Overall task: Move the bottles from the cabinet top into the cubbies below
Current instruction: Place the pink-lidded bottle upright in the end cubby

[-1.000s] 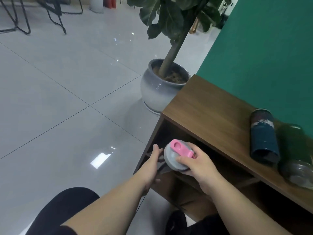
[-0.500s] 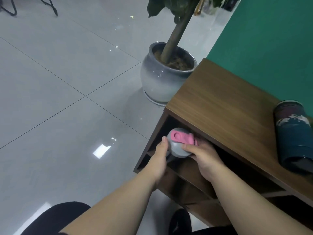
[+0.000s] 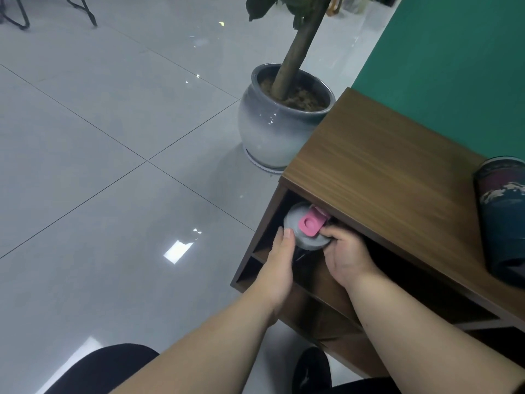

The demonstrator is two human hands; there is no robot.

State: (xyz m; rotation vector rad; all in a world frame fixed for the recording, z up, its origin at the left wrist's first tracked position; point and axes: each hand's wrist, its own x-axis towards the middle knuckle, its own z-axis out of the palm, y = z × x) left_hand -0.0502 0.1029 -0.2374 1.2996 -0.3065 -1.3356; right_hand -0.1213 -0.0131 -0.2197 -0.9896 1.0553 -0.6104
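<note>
While the grey-lidded bottle (image 3: 305, 231) sat in the top left cubby (image 3: 272, 223) of the cabinet (image 3: 377, 172), your right hand (image 3: 348, 257) gripped its lid by the pink flap and your left hand (image 3: 279, 260) pressed its side. A dark blue bottle (image 3: 504, 220) stood on the cabinet top, well right.

Glazed grey-white plant pot (image 3: 279, 129) with brown trunk (image 3: 298, 49) and soil, at twelve o'clock on the floor. Glossy grey tiled floor (image 3: 113, 166), nine o'clock. Green wall (image 3: 454, 66), two o'clock. Black chair legs (image 3: 85, 9), eleven o'clock.
</note>
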